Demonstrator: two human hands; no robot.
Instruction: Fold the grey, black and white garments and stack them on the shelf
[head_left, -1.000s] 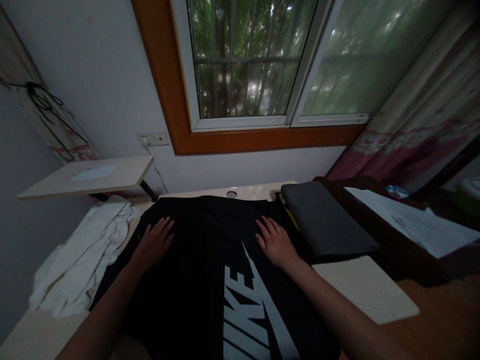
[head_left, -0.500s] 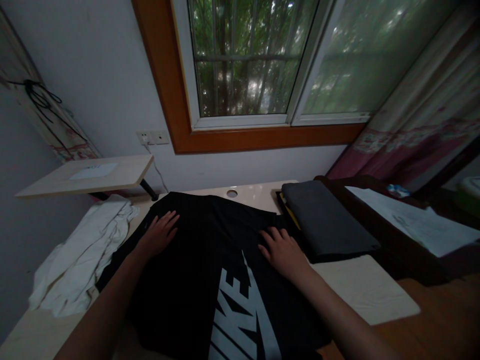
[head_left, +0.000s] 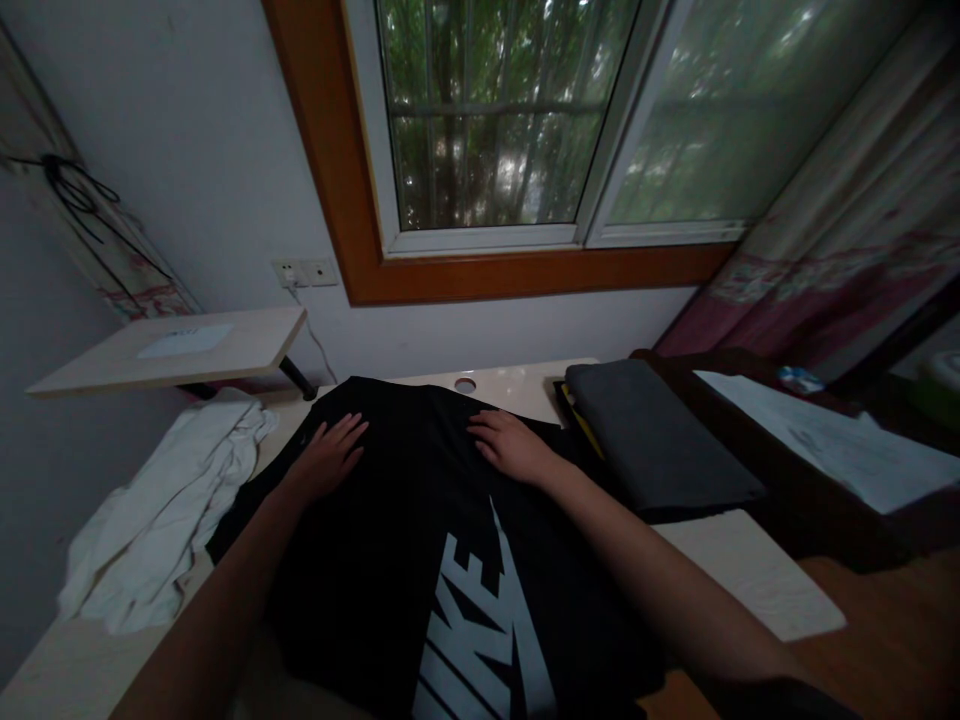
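A black T-shirt (head_left: pixel 405 480) with a large grey printed logo lies spread over the pale table (head_left: pixel 517 380), its lower part running out of view toward me. My left hand (head_left: pixel 328 458) rests on the shirt's upper left part, palm down, fingers stretched out. Flat on the cloth near the upper middle, just above the logo's tip, is my right hand (head_left: pixel 510 445), also with its fingers extended. Neither hand grips the fabric as far as I can see. The shirt's right side is partly hidden under my right forearm.
Crumpled white cloth (head_left: pixel 165 510) lies at the left, below a small raised wooden shelf (head_left: pixel 172 350). A folded dark grey cloth (head_left: pixel 660 440) sits to the right. Beyond it, white paper (head_left: pixel 832 440) lies on a dark brown surface. The window (head_left: pixel 495 130) is behind the table.
The shirt's upper right edge has shifted down toward me, baring more of the table's back. My right hand has slid left toward the middle; my left hand moved slightly right and up.
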